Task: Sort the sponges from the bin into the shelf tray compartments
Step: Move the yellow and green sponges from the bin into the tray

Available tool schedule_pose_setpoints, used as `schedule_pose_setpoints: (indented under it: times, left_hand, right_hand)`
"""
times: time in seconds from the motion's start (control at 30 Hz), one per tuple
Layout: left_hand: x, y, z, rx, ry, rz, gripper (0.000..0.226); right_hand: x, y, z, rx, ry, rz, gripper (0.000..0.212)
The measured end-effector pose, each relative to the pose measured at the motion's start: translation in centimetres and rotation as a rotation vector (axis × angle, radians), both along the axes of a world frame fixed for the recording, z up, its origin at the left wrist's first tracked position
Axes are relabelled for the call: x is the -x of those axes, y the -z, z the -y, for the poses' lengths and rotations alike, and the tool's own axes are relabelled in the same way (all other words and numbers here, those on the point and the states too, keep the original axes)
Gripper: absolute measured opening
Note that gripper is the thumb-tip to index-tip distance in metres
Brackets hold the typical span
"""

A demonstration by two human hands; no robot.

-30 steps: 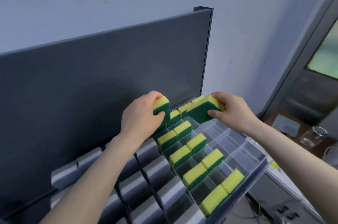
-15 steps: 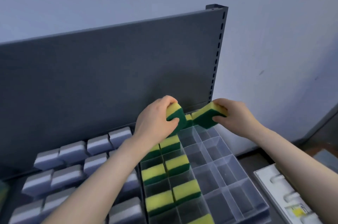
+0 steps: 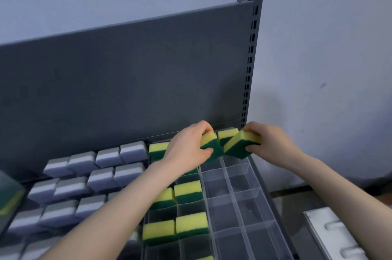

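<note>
— What has moved?
— Since half a second ago the two hands have drawn together. The left hand (image 3: 188, 147) and right hand (image 3: 269, 143) now bring their sponges corner to corner.
— And the fingers?
— The left fingers (image 3: 203, 127) above and the thumb below pinch the left sponge (image 3: 210, 145), yellow layer uppermost. The right fingers (image 3: 251, 130) and thumb pinch the tilted right sponge (image 3: 241, 145) by its 3 o'clock end.
— Where is that?
— At the 12 o'clock end of the clear tray (image 3: 239, 202), just in front of a third sponge (image 3: 227, 133) standing in a back compartment. More yellow-green sponges (image 3: 187, 191) stand in the tray's 9 o'clock columns.
— Around it?
— There are grey sponges (image 3: 106, 170) in rows at 9 o'clock and the shelf back panel (image 3: 127, 79) at 12. A white moulded tray (image 3: 339, 236) is at 4 o'clock.
</note>
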State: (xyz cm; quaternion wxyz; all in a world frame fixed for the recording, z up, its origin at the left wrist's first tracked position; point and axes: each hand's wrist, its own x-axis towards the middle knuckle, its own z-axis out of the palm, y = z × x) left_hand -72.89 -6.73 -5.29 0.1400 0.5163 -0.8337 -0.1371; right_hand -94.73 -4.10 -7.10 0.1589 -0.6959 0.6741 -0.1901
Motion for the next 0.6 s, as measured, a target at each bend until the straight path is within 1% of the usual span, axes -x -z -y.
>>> schedule_pose_setpoints:
  times: [0.1, 0.23, 0.3, 0.4, 0.53, 0.6]
  left_hand:
    - [0.1, 0.2, 0.2, -0.043, 0.015, 0.065, 0.043]
    - [0.3, 0.0, 0.8, -0.082, 0.04, 0.161, 0.05]
    - [0.5, -0.2, 1.1, -0.099, 0.064, 0.223, 0.054]
    - [1.0, -0.2, 1.5, -0.124, 0.101, 0.323, 0.06]
    - [1.8, 0.4, 1.8, -0.154, 0.134, 0.381, 0.063]
    - [2.0, 1.0, 1.8, -0.169, 0.143, 0.41, 0.063]
  right_hand:
    - [0.1, -0.6, 0.6, -0.028, -0.08, -0.087, 0.043]
    - [-0.3, -1.6, 1.7, -0.073, -0.23, -0.254, 0.041]
    - [-0.6, -2.3, 2.1, -0.107, -0.268, -0.33, 0.044]
    - [-1.3, -2.5, 2.8, -0.162, -0.317, -0.387, 0.046]
    - [-2.0, -1.3, 3.4, -0.228, -0.368, -0.455, 0.046]
    - [-2.2, -0.3, 3.2, -0.25, -0.377, -0.482, 0.043]
